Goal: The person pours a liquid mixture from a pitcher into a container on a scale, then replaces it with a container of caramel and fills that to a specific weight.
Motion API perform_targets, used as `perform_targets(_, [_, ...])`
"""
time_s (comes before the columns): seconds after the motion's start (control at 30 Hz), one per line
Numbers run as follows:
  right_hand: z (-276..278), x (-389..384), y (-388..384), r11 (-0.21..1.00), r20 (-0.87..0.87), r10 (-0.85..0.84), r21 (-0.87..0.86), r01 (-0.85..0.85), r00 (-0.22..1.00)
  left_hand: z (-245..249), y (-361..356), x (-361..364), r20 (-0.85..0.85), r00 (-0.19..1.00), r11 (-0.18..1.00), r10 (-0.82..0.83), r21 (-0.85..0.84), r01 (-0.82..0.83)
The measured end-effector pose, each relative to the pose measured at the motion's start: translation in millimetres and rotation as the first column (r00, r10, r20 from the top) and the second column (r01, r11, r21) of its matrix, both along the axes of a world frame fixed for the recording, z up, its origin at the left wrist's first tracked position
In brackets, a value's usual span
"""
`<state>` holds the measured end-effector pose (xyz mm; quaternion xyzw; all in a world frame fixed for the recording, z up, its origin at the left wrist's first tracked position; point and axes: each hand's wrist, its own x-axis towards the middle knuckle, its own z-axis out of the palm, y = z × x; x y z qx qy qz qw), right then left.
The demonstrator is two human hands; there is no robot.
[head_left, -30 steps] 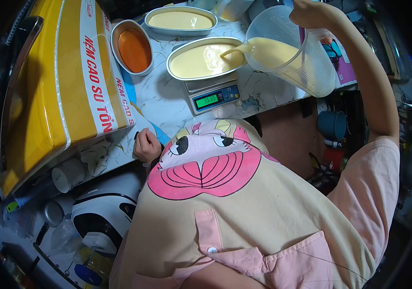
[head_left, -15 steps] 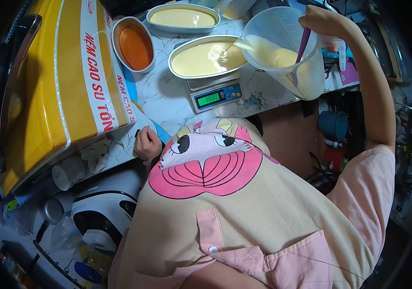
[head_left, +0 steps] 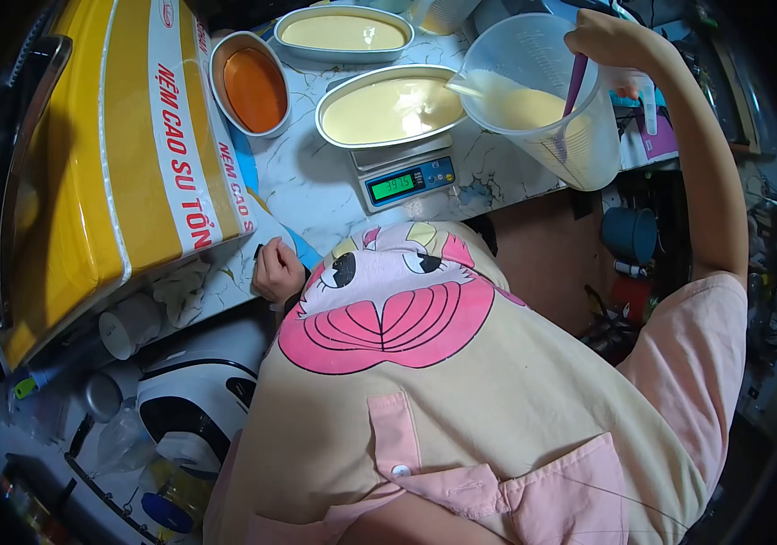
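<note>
My right hand [head_left: 620, 41] grips a clear plastic measuring jug [head_left: 593, 136] by its handle side, with a purple-handled utensil [head_left: 576, 84] standing in it under my fingers. The jug leans left, and its spout, wet with pale yellow batter [head_left: 530, 107], sits at the rim of an oval tin [head_left: 345, 141]. That tin holds the same batter and rests on a digital kitchen scale [head_left: 407, 184] reading about 397.5. At the table's edge my left hand [head_left: 278, 271] rests curled closed, with nothing visible in it.
A second filled oval tin [head_left: 345, 53] stands behind. An oval tin with an orange-brown layer [head_left: 255, 89] is beside a large yellow package [head_left: 89, 182] on the left. A white-and-black appliance [head_left: 190, 400] sits below left, near a white cup [head_left: 129, 327].
The scale reading has climbed from about 389.0 to about 397.5. A stream from the spout showed before and is no longer visible. The jug has shifted very slightly right.
</note>
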<state>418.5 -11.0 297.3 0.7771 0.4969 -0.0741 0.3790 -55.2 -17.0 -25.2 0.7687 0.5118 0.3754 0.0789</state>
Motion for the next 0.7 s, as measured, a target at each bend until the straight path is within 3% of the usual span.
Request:
perform_targets(0.07, [11, -1, 6, 0.983, -0.134, 0.101, -0.137, -0.12, 0.986, 0, 0, 0, 0.001, 1.0, 1.0, 0.003, 0.002, -0.003])
perform_targets(0.1, [13, -2, 9, 0.983, -0.133, 0.102, -0.137, -0.12, 0.986, 0, 0, 1, 0.002, 1.0, 1.0, 0.006, 0.003, -0.006])
perform_targets(0.17, [16, -4, 13, 0.879, -0.114, 0.309, -0.344, -0.33, 0.944, -3, 0, 0, 0.007, 1.0, 1.0, 0.008, 0.006, -0.008])
perform_targets(0.4, [13, -3, 16, 0.87, -0.024, 0.299, -0.404, -0.283, 0.954, -1, 0, 1, 0.006, 1.0, 1.0, 0.012, 0.005, -0.012])
perform_targets(0.47, [13, -3, 18, 0.763, -0.038, 0.446, -0.506, -0.402, 0.894, -2, -1, 0, 0.002, 1.0, 1.0, 0.012, -0.005, -0.012])
perform_targets(0.5, [16, -4, 18, 0.764, -0.038, 0.445, -0.506, -0.401, 0.895, -2, -1, 0, -0.001, 1.0, 1.0, 0.013, -0.015, -0.013])
perform_targets(0.57, [28, -23, 19, 0.901, -0.02, 0.204, -0.387, -0.196, 0.979, -2, 0, 0, -0.002, 1.0, 1.0, 0.013, -0.012, -0.013])
perform_targets(0.7, [20, -18, 20, 0.95, 0.008, 0.134, -0.286, -0.127, 0.991, -1, 0, 0, 0.001, 1.0, 1.0, 0.009, -0.01, -0.009])
